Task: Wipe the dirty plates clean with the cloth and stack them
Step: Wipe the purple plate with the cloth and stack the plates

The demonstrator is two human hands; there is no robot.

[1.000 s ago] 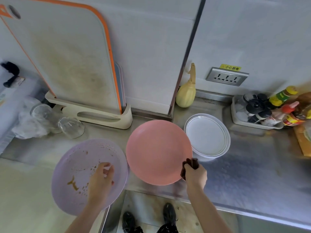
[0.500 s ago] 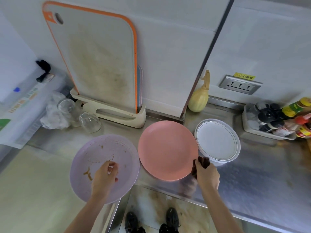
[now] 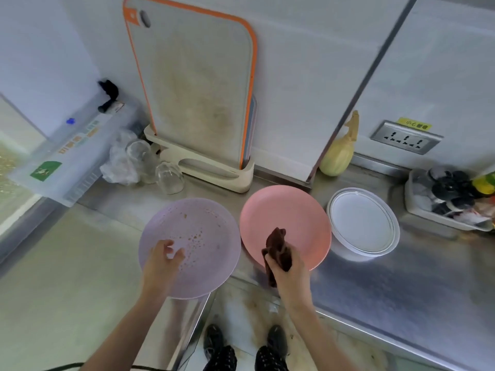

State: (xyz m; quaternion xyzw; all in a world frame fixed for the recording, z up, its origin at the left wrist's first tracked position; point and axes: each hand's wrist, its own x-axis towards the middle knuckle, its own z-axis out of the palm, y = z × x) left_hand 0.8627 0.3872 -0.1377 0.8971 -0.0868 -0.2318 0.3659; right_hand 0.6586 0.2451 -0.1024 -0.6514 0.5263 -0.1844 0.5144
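A purple plate (image 3: 206, 226) speckled with brown food stains lies on the steel counter (image 3: 401, 277), its near part hanging over the front edge. My left hand (image 3: 160, 266) rests on its near-left area with loosely curled fingers. To its right, almost touching it, lies a pink plate (image 3: 294, 212) that looks clean. My right hand (image 3: 290, 274) grips a bunched dark red-brown cloth (image 3: 278, 247) over the pink plate's near edge. White plates (image 3: 364, 223), at least two stacked, sit right of the pink one.
A large orange-rimmed cutting board (image 3: 192, 89) stands in a cream holder at the back. Upturned glasses (image 3: 170, 178) and a plastic bag lie left of it. At back right are a pale gourd (image 3: 337, 156), a wall socket (image 3: 405, 137) and a tray of bottles (image 3: 450, 199).
My right hand has carried the cloth left, from the gap between the pink and white plates to over the pink plate's near edge. My left hand stays on the purple plate.
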